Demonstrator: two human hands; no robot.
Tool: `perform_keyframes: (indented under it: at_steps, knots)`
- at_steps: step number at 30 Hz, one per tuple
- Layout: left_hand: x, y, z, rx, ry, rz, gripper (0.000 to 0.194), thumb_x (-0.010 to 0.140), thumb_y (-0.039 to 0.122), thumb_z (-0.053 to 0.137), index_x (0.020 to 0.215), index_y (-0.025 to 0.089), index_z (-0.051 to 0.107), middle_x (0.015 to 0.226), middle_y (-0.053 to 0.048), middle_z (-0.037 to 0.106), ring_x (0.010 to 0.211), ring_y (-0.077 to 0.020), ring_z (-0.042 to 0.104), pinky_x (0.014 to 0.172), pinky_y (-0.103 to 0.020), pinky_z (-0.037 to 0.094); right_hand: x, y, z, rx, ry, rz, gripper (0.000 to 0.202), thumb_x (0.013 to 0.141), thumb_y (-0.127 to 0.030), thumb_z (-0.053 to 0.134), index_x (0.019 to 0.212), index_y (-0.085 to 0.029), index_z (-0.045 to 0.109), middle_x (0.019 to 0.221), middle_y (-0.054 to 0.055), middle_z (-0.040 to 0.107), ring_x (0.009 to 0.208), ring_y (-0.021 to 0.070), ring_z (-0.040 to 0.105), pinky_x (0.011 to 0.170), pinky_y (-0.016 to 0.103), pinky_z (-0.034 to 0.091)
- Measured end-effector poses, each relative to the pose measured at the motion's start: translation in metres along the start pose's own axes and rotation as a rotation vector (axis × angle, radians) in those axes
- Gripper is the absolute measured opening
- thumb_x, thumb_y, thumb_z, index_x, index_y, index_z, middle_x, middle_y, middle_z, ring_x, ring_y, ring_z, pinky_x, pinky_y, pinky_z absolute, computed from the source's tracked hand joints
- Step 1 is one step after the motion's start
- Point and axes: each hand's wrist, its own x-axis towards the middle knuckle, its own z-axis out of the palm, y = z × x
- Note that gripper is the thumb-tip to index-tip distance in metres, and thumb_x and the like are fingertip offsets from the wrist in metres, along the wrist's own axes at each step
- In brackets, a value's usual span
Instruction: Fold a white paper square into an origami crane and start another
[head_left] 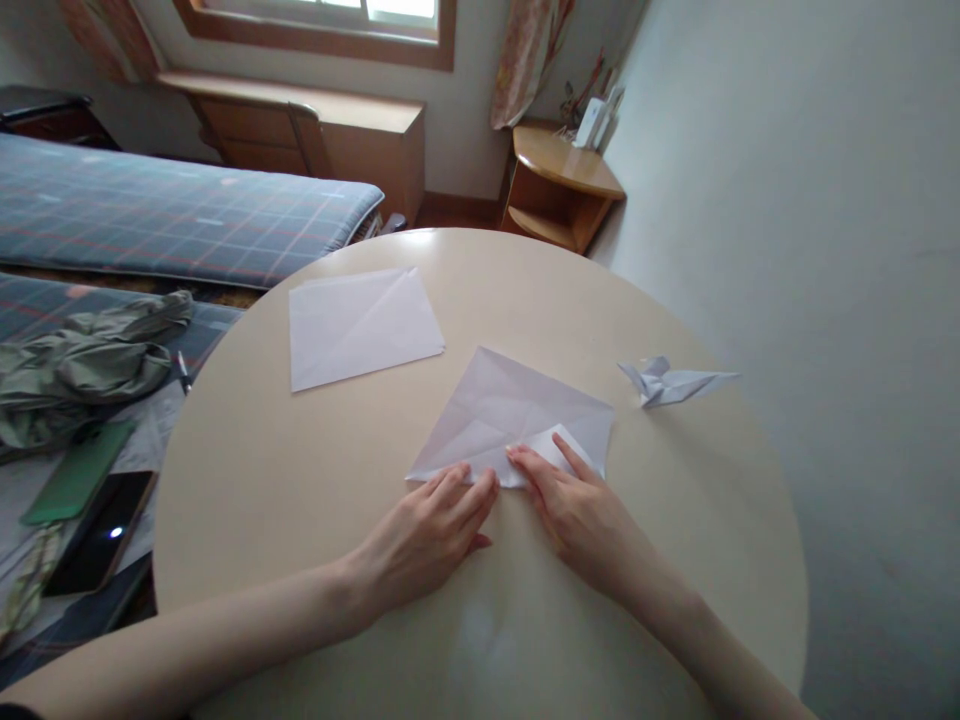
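A white sheet of paper (495,400) lies on the round cream table in front of me, with crease lines across it and its near edge folded over. My left hand (427,535) is open, its fingertips resting flat on the near left edge of the paper and its thumb apart below. On the folded flap at the near right presses my right hand (577,515), also open, with one finger raised and spread from the others. What lies under the right palm is hidden. A folded paper crane (675,385) rests to the right of the sheet.
Several white sheets (360,325) lie stacked at the table's back left. Left of the table are a phone (101,535), a green case (79,470) and crumpled cloth (90,360) on a plaid mattress (187,215). A wall (840,250) runs close along the right.
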Motion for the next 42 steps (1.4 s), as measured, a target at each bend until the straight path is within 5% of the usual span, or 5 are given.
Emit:
perform_keyframes:
  at_steps: [12,23,31,36,42]
  knots:
    - [0.0,0.004,-0.002,0.046,0.021,0.027,0.033,0.092,0.024,0.043,0.117,0.006,0.053,0.124,-0.013,0.052,0.11,-0.0297,0.051,0.094,-0.04,0.043,0.002,-0.002,-0.003,-0.045,0.003,-0.011,0.046,0.082,-0.001,0.03,0.125,-0.004,0.045,0.121,0.014,0.058,0.114,0.0188,0.053,0.11,0.044,0.023]
    - [0.0,0.011,0.003,0.078,-0.033,-0.145,0.046,0.092,0.036,0.042,0.127,0.005,0.043,0.121,-0.014,0.054,0.114,-0.0251,0.049,0.101,-0.038,0.036,0.001,-0.003,-0.006,-0.044,-0.014,-0.046,0.047,0.081,-0.007,0.036,0.125,-0.012,0.05,0.128,0.01,0.053,0.119,0.0189,0.049,0.111,0.045,0.017]
    - [0.004,0.011,-0.012,0.259,0.0,-0.156,0.046,0.093,0.041,0.038,0.12,0.007,0.053,0.124,-0.012,0.052,0.117,-0.0246,0.043,0.1,-0.042,0.033,0.002,-0.005,-0.006,-0.083,0.002,-0.029,0.045,0.08,-0.008,0.038,0.122,-0.011,0.054,0.126,0.01,0.055,0.117,0.0189,0.051,0.111,0.044,0.015]
    - [-0.008,0.007,-0.021,0.294,0.039,-0.269,0.041,0.093,0.037,0.04,0.111,0.006,0.06,0.114,-0.011,0.058,0.106,-0.0232,0.047,0.095,-0.037,0.034,0.002,-0.003,-0.007,-0.057,0.003,-0.02,0.046,0.08,-0.007,0.038,0.123,-0.013,0.052,0.126,0.008,0.055,0.117,0.0176,0.052,0.111,0.044,0.015]
    - [-0.028,-0.008,-0.027,0.247,0.053,-0.397,0.034,0.093,0.038,0.042,0.111,0.018,0.062,0.111,-0.009,0.06,0.102,-0.0245,0.048,0.086,-0.037,0.036,0.001,-0.001,-0.006,-0.028,0.012,-0.003,0.046,0.08,-0.006,0.04,0.123,-0.016,0.053,0.125,0.007,0.056,0.115,0.0175,0.053,0.111,0.045,0.017]
